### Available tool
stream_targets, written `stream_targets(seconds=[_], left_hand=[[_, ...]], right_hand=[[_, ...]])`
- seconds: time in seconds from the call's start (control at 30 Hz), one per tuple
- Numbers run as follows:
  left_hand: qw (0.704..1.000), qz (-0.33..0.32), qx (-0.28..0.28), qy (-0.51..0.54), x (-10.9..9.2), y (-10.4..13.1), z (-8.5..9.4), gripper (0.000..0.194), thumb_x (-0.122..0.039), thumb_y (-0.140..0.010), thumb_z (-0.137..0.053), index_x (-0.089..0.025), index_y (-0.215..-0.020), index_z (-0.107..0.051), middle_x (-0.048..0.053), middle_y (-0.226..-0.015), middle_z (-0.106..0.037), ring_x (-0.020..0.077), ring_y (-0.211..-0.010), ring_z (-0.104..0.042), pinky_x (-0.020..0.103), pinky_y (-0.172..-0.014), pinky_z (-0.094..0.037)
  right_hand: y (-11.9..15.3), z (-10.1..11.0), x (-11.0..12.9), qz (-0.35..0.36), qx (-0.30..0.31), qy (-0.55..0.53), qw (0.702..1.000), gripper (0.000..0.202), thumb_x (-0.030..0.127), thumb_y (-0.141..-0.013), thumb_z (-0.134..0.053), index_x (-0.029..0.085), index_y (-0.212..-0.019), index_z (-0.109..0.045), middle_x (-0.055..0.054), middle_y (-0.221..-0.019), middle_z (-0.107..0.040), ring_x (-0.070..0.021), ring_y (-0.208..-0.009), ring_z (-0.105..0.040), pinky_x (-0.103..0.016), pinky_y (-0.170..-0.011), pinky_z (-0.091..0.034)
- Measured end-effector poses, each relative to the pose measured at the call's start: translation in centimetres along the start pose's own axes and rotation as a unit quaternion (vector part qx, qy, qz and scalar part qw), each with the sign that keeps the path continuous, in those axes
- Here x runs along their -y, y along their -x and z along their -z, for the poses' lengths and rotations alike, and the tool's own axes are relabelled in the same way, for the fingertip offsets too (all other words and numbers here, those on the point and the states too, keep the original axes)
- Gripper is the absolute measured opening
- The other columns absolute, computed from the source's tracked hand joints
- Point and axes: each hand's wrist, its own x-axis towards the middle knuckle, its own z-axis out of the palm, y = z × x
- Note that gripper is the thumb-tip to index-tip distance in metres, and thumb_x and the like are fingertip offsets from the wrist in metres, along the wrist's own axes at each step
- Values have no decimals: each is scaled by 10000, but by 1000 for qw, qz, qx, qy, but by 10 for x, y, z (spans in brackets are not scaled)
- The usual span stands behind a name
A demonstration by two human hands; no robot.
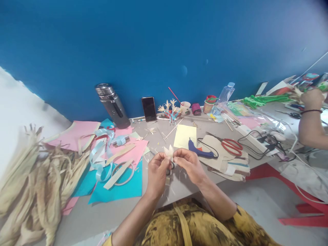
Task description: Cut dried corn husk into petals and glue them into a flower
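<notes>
A small pale flower of husk petals (168, 151) stands upright between my hands, above the near part of the table. My left hand (159, 172) pinches its base between thumb and fingers. From the other side, my right hand (190, 165) has its fingertips closed at the flower's edge; they cover its lower part. Below and between the hands, a dark-handled tool (172, 166) shows partly, its kind unclear. To the right of my right hand lies a blue glue gun (201, 150), near a yellow paper sheet (185, 136).
Dried corn husks (43, 184) heap at the left, beside coloured paper (135, 186) and blue ribbon (98, 153). A flask (114, 107), phone (149, 109) and finished husk flowers (171, 110) stand along the wall. Red-handled scissors (232, 147) lie right; another person's arm (311, 119) reaches in beyond.
</notes>
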Motion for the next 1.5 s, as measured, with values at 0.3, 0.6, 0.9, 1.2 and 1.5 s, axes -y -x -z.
stream_targets(seconds=[0.3,0.6,0.9,1.2,1.5], left_hand=[[999,7,22,-48,-2,3,2,202,-336,-810,-697,-179,-740,-590,-33,-607,-563,96,-567,-473,212,-568,-367],[997,48,31,-48,2,1,13,150,-314,-802,-700,-185,-844,-637,-19,-679,-606,106,-586,-510,218,-572,-408],[993,32,31,-106,-5,5,23,201,-328,-801,-698,-175,-714,-601,-11,-604,-559,118,-583,-490,235,-575,-391],[993,42,21,-112,-18,-7,30,233,-332,-803,-652,-186,-652,-550,-17,-573,-551,124,-568,-507,241,-590,-412],[923,43,68,-378,-33,-76,41,146,-292,-780,-539,-176,-710,-594,-5,-587,-606,132,-547,-536,244,-562,-405]], right_hand=[[0,-1,-5,12,-29,23,999,202,339,-749,-681,183,-667,-583,35,-576,-537,-102,-515,-445,-229,-508,-361],[-4,10,-13,6,-52,38,998,172,320,-765,-668,179,-692,-601,43,-585,-512,-98,-519,-395,-230,-505,-325],[4,-3,-23,-32,12,50,998,187,319,-782,-671,171,-680,-621,7,-614,-588,-126,-572,-506,-235,-543,-394],[2,0,-23,-29,30,74,996,135,296,-805,-650,164,-781,-667,-15,-677,-641,-138,-604,-545,-241,-566,-422],[35,44,-33,65,-8,199,978,250,346,-955,-517,195,-821,-665,-17,-715,-653,-152,-652,-600,-227,-591,-474]])
